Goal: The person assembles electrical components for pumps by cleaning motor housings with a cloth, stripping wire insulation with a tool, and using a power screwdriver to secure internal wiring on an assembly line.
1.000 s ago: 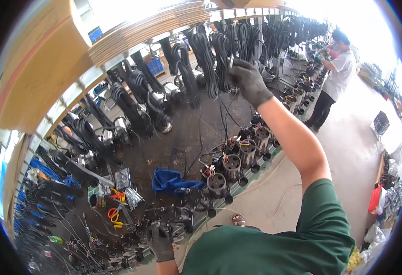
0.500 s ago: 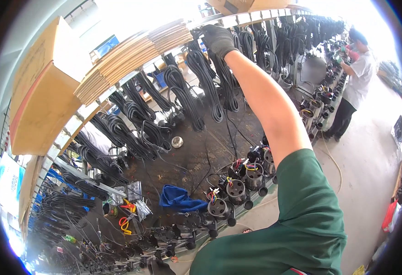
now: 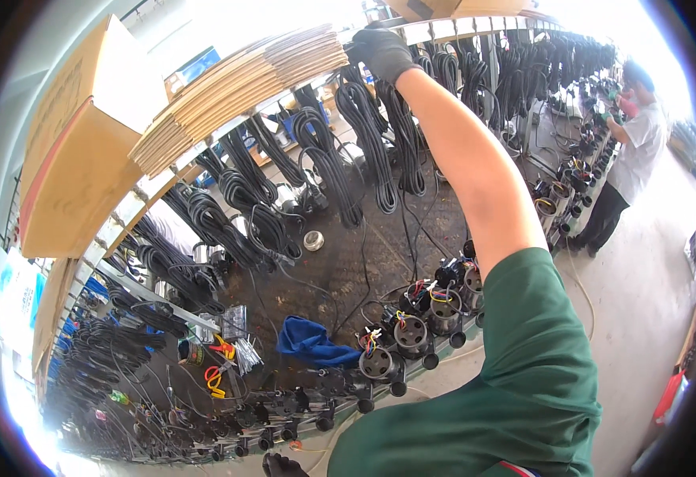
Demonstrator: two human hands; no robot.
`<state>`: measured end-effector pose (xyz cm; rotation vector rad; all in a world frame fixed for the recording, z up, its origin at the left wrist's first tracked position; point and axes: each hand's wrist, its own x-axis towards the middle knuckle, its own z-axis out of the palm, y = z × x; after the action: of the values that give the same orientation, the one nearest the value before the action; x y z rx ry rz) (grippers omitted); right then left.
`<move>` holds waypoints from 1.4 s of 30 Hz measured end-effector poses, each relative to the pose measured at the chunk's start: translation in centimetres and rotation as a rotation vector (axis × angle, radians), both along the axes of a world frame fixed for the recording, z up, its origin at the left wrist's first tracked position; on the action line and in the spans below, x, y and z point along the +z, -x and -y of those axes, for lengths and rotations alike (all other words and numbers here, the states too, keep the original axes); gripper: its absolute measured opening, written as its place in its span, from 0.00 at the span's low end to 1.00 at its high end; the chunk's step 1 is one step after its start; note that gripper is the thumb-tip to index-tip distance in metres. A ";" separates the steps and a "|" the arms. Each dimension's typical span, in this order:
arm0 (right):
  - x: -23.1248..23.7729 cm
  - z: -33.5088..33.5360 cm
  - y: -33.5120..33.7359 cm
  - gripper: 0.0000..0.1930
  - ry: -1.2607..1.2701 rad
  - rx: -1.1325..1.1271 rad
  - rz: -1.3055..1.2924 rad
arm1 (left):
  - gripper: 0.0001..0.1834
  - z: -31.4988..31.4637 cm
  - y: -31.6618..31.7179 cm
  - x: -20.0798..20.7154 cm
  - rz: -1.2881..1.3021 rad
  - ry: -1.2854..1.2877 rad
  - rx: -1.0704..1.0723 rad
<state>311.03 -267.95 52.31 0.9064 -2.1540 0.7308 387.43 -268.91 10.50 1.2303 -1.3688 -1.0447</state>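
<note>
My right hand (image 3: pixel 385 54), in a dark grey glove, is raised to the overhead rail (image 3: pixel 419 32). Its fingers curl at the rail just above hanging coils of black cable (image 3: pixel 402 139); what they grip is hidden behind the glove. Beside it on the left is a stack of flattened cardboard (image 3: pixel 237 83). At the lower edge, only part of my left hand (image 3: pixel 283 466) shows, in a black glove, below a row of dark motor-like parts. Its fingers are mostly cut off. Along the bench's near edge stand round metal housings (image 3: pixel 411 334) with coloured wires.
On the dark bench (image 3: pixel 348 270) lie a blue cloth (image 3: pixel 315 342), yellow-handled scissors (image 3: pixel 216 381), red-and-yellow pliers (image 3: pixel 222 347) and a small round metal part (image 3: pixel 313 240). A large cardboard box (image 3: pixel 78 175) sits upper left. Another person (image 3: pixel 636 151) works along the bench at right.
The whole view has shifted slightly, so the bench and rail sit a little to the right. My right hand stays at the rail; my left hand appears slightly lower and farther right.
</note>
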 end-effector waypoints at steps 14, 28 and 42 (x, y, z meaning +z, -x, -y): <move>-4.1 0.8 11.1 0.22 -0.077 0.051 0.326 | 0.08 2.3 7.0 2.5 -0.511 -0.343 -0.097; -5.4 5.3 7.5 0.09 0.073 0.302 0.557 | 0.11 1.2 5.7 4.2 -0.591 -0.411 -0.010; -2.5 4.8 0.3 0.20 0.728 0.207 1.081 | 0.09 1.4 1.7 -0.1 -0.486 -0.285 -0.034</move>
<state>310.74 -272.76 49.85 0.3221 -2.2679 2.3113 385.70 -270.29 10.42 1.0588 -0.8886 -1.4865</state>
